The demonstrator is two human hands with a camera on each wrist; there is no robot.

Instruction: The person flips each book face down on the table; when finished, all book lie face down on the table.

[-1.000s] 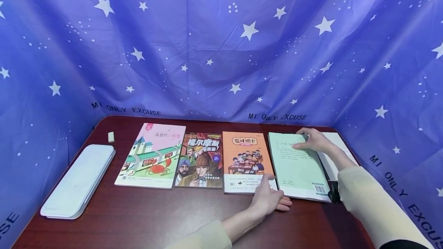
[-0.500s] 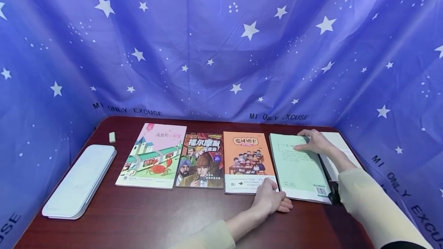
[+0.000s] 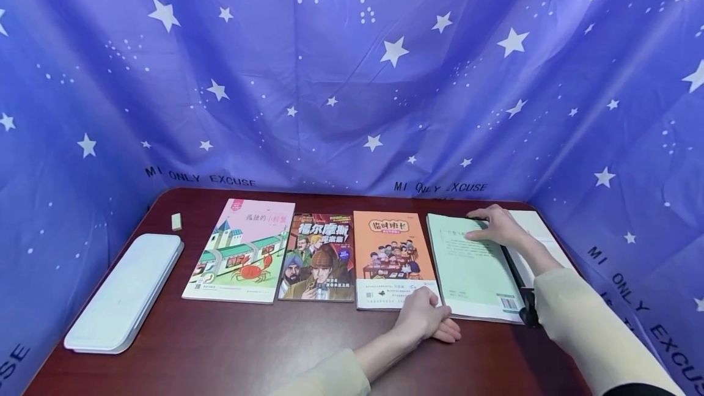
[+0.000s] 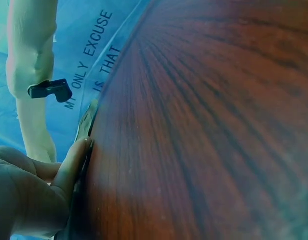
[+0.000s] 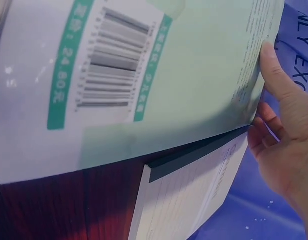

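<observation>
A pale green book, back cover up with a barcode, lies at the right end of a row of books. My right hand pinches its far edge, thumb on the cover; in the right wrist view the fingers tuck behind that edge. My left hand rests by the green book's near left corner and overlaps the lower edge of an orange book. In the left wrist view its fingertip touches a book's edge. A lined notepad with a dark binding lies partly under the green book.
Left of the orange book lie a detective comic book and a pink crab picture book. A white case and a small eraser sit at the left of the dark wooden table. A starry blue curtain surrounds it.
My left hand's upper fingers have drawn back slightly from the orange book's lower corner. The right hand and the green book have hardly moved.
</observation>
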